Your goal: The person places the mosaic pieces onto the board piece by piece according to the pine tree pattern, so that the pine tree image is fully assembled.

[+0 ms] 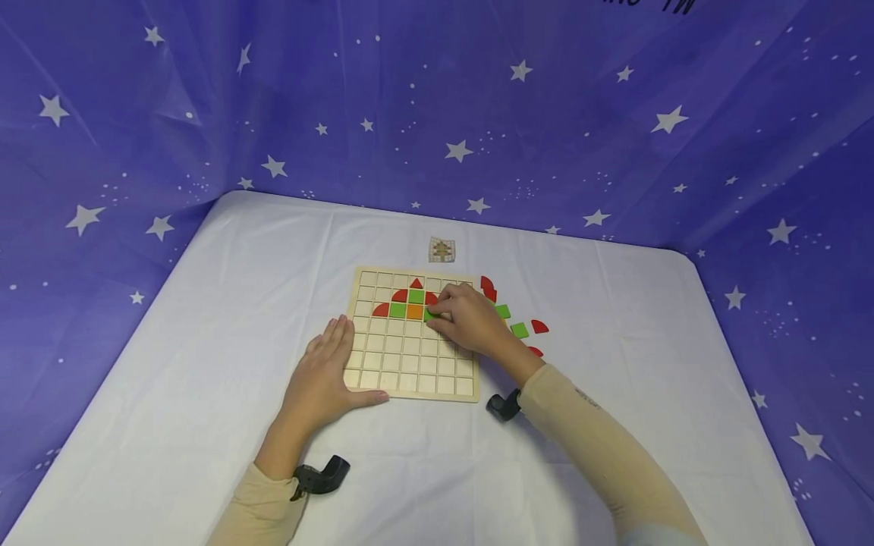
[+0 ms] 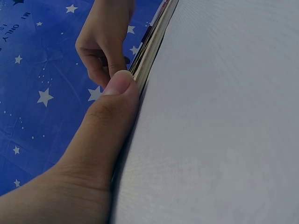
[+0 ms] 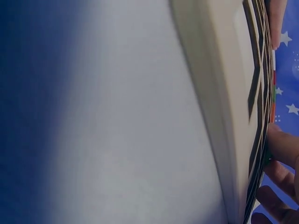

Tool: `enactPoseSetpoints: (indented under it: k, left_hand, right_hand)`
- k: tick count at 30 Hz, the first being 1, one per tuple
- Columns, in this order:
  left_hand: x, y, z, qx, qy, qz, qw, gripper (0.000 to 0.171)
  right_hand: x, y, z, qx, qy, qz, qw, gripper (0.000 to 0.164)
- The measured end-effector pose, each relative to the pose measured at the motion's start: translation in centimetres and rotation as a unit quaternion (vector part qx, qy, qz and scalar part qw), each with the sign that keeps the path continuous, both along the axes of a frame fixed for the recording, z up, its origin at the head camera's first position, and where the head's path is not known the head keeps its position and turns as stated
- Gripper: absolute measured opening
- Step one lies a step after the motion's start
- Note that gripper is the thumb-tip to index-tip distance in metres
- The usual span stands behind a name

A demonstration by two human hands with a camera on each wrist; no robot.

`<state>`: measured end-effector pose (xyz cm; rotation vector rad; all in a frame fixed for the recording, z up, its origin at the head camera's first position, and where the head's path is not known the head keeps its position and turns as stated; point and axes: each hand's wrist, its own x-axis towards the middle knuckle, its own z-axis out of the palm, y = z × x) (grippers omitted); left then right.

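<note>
A wooden grid board (image 1: 410,364) lies on the white cloth. My left hand (image 1: 321,383) rests at its left side, fingers straight along the edge and the thumb stretched along the front edge. With thumb and fingertips, my right hand (image 1: 471,317) pinches a green square tile (image 1: 428,313) at the board, just right of an orange square tile (image 1: 414,312). Above these sit a green square (image 1: 416,296), red quarter-circle tiles (image 1: 399,296) and a red triangle (image 1: 416,283) on top. Another green square (image 1: 397,310) and red quarter-circle (image 1: 381,310) continue the row leftward.
Several loose red quarter-circle tiles (image 1: 539,326) and green square tiles (image 1: 520,331) lie right of the board, partly behind the right hand. A small picture card (image 1: 441,250) lies beyond the board. A purple star-patterned curtain (image 1: 457,152) surrounds the table's back and sides.
</note>
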<state>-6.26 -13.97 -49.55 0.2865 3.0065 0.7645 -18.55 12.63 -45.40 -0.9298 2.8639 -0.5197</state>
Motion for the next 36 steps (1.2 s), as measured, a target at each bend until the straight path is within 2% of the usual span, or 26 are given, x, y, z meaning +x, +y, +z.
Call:
enactPoseSetpoints:
  k: [6,13,17,31,36]
  left_hand:
    - [0.06,0.00,0.07,0.002,-0.002,0.001,1.0000,0.141]
    - [0.05,-0.01,0.04,0.002,-0.001,0.002,1.0000,0.141]
    - [0.05,0.03,0.07,0.004,0.000,0.003,1.0000,0.140]
    - [0.12,0.03,0.15,0.002,-0.002,0.002,1.0000,0.139]
    - [0.08,0.00,0.11,0.001,-0.001,0.002,1.0000,0.139]
  right_hand:
    - [0.00,-0.07,0.17,0.000,-0.016,-0.011,1.000,0.033]
    - [0.00,-0.04,0.35,0.013,-0.010,0.005,1.000,0.031]
    - [-0.10,-0.09,0.33,0.011,-0.016,-0.002,1.000,0.031]
    - [-0.20,-0.13,0.23,-0.016,-0.016,-0.021,1.000,0.029]
    - [-0.01,0.65,0.01,-0.027,-0.001,-0.009,1.000,0.033]
